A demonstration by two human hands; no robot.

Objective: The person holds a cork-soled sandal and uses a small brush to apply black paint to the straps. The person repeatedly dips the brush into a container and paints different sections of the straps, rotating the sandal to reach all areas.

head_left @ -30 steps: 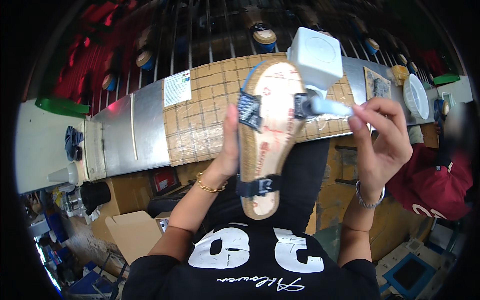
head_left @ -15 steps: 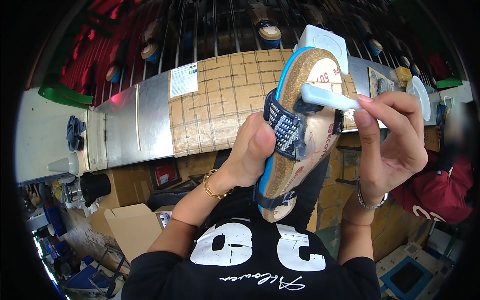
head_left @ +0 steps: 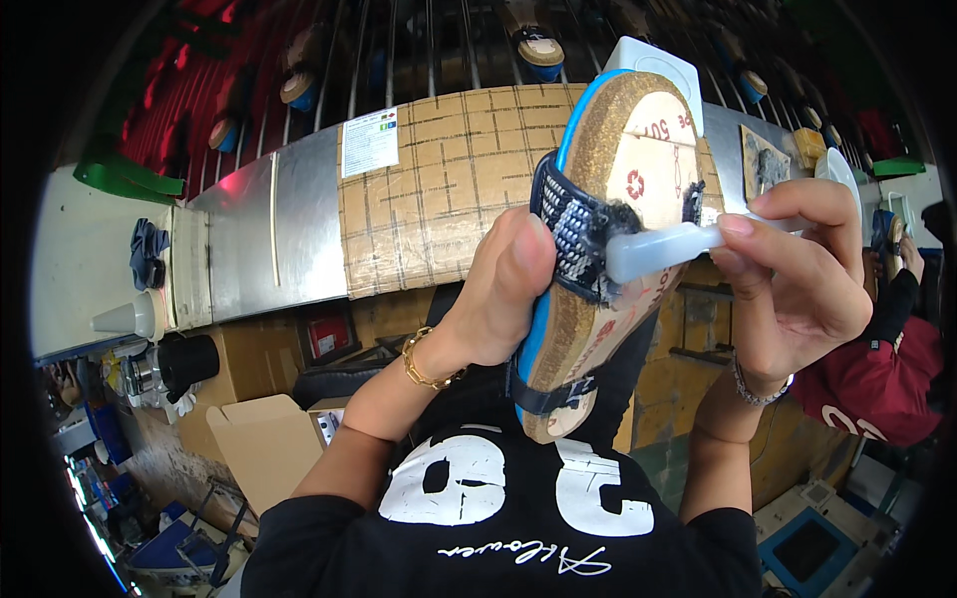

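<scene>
My left hand [head_left: 503, 284] is closed around the side of a sandal [head_left: 598, 329], which is turned with its underside toward me. The sandal has a tan cork-like edge, a blue layer below it, a pale printed underside and a dark woven strap [head_left: 575, 227]. The strap's frayed end is folded onto the underside. In a finger-and-thumb pinch, my right hand [head_left: 797, 269] holds a translucent white plastic brush [head_left: 658, 249]. Its broad head lies over the folded strap end. Any bristles are hidden beneath it.
Cardboard [head_left: 429, 199] covers part of the metal bench [head_left: 234, 244]. Behind it, several sandals sit on a rack of metal bars [head_left: 429, 60]. A white container [head_left: 658, 70] stands behind the sandal. At right, a person in a maroon top [head_left: 877, 384] handles another sandal [head_left: 894, 234].
The brush has moved down the sandal's underside, from above the strap end onto it. The sandal has tilted and shifted slightly, still held by my left hand.
</scene>
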